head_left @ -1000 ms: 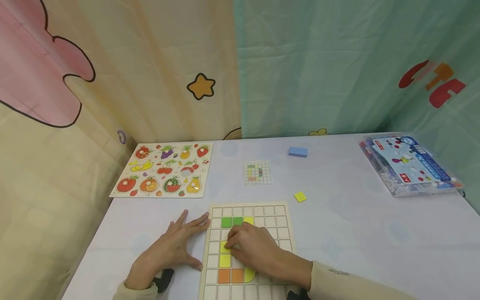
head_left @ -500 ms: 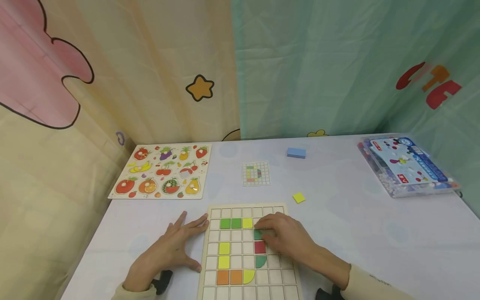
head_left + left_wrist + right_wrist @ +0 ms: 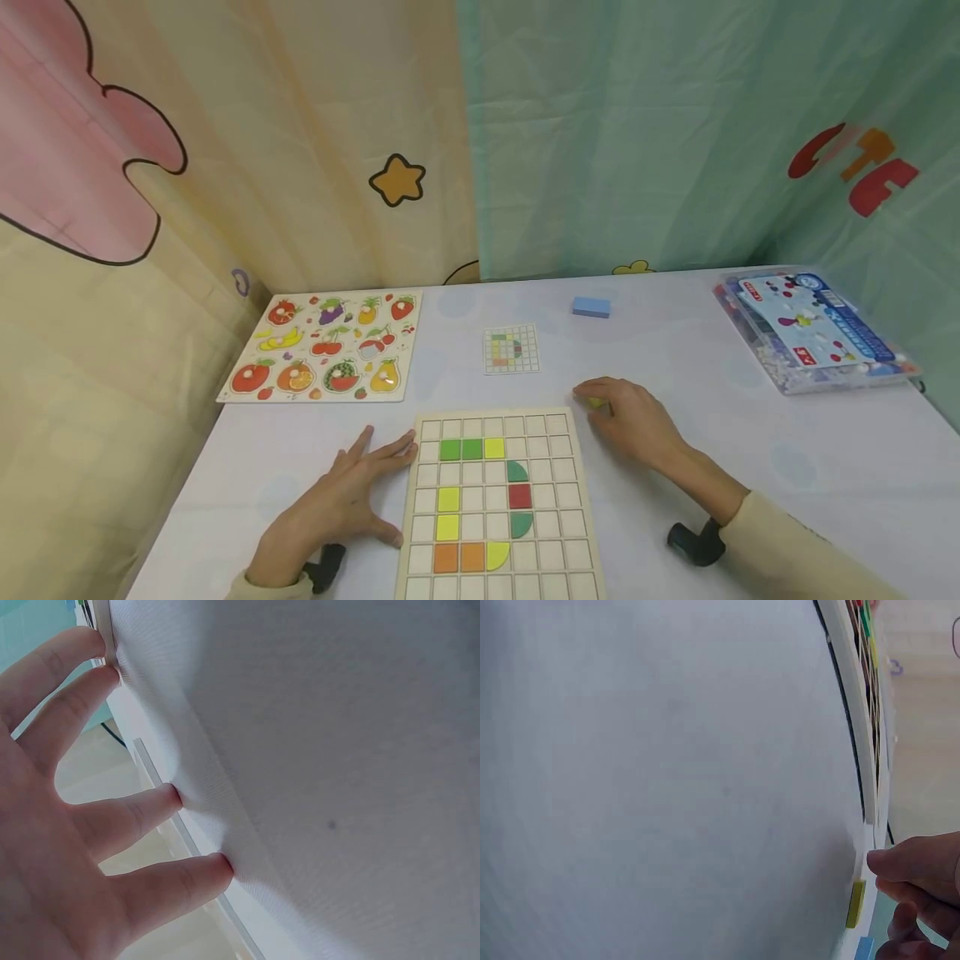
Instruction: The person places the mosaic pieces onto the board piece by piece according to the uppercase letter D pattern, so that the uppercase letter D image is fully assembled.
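Observation:
In the head view a wooden grid board (image 3: 543,567) lies on the table. Green, yellow, orange and red square tiles and several quarter-round tiles sit in its cells, among them a red tile (image 3: 520,497). My left hand (image 3: 330,500) spreads its fingers along the board's left edge, thumb and fingertips touching it. To the right of the board's far corner, my right hand (image 3: 633,421) reaches over a loose yellow square tile (image 3: 597,402), partly hidden beneath the fingers. The right wrist view shows this yellow tile (image 3: 856,904) on the table, with thumb and fingers just beside it.
Behind the board lies a small pattern card (image 3: 512,349). A blue block (image 3: 591,307) sits farther back. At the back left is a fruit puzzle board (image 3: 318,348); a clear plastic box (image 3: 813,329) stands at the right. Curtains hang along the table's far edge.
My right hand has gone from the yellow tile on the left of the board, past the upper green quarter-round, to the loose yellow tile at the right. The left hand has stayed put.

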{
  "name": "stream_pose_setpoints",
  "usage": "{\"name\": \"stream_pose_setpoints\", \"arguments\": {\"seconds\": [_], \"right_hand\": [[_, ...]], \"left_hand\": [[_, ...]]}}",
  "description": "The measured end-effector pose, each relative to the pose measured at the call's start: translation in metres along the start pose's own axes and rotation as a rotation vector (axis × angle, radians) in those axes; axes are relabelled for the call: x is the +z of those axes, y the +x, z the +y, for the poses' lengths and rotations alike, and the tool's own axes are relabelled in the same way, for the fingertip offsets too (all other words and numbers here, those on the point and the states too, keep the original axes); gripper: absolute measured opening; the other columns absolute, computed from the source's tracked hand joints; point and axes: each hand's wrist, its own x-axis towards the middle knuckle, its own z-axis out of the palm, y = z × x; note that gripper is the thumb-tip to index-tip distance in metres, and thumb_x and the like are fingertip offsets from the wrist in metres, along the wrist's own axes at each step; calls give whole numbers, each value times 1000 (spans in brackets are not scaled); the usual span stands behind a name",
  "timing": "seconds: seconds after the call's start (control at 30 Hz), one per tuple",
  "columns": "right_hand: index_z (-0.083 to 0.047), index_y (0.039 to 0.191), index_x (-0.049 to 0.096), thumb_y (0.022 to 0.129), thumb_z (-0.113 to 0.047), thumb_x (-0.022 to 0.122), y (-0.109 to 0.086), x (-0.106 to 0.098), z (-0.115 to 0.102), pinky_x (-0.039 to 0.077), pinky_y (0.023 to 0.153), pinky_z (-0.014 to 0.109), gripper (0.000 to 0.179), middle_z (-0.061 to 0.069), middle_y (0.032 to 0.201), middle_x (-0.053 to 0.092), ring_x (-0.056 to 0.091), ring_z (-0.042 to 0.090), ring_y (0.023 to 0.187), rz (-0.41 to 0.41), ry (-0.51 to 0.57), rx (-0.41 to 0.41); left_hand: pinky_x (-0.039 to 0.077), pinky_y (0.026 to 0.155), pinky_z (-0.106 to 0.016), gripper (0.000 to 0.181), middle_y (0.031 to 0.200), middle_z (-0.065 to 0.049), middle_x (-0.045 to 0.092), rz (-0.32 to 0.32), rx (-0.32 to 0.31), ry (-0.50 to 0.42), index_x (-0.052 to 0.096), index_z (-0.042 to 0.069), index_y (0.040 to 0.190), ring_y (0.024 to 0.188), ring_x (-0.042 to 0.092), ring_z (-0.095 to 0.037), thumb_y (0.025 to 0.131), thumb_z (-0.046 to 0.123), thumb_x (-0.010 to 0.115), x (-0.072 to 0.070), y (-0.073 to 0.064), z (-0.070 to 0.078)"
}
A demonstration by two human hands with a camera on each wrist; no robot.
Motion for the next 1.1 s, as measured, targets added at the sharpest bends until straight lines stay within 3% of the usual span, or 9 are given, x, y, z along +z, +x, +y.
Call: {"name": "stream_pose_setpoints", "arguments": {"seconds": [0.3, 0.63, 0.83, 1.1], "right_hand": [[-1, 119, 70, 83, 5, 66, 6, -6, 14, 47, 97, 56, 37, 15, 124, 66, 58, 38, 119, -10, -79, 6], [-4, 104, 76, 80, -3, 78, -7, -11, 16, 55, 81, 52, 24, 11, 108, 72, 65, 34, 104, 44, -182, -22], [-7, 102, 78, 78, -6, 81, -13, -10, -4, 57, 81, 46, 24, 5, 104, 73, 67, 27, 100, 87, -138, -77], [-13, 98, 80, 76, -13, 84, -14, 14, -52, 58, 71, 29, 22, -4, 99, 73, 65, 13, 94, 39, -91, -224]], "left_hand": [[11, 106, -76, 108, 156, 8, 37, 0, -11, -8, 56, 17, 140, 146, 7, -48, 43, 41, 95, 1, -1, 1], [10, 107, -75, 108, 156, 7, 37, -12, -17, -9, 55, 17, 141, 146, 7, -47, 45, 40, 96, -1, 0, 1], [11, 107, -75, 107, 156, 7, 37, -14, -18, -8, 55, 17, 141, 146, 7, -47, 44, 39, 96, -1, 0, 1], [12, 106, -76, 108, 156, 8, 37, -8, -18, 0, 56, 17, 141, 146, 7, -47, 43, 40, 96, -1, 1, 1]]}}
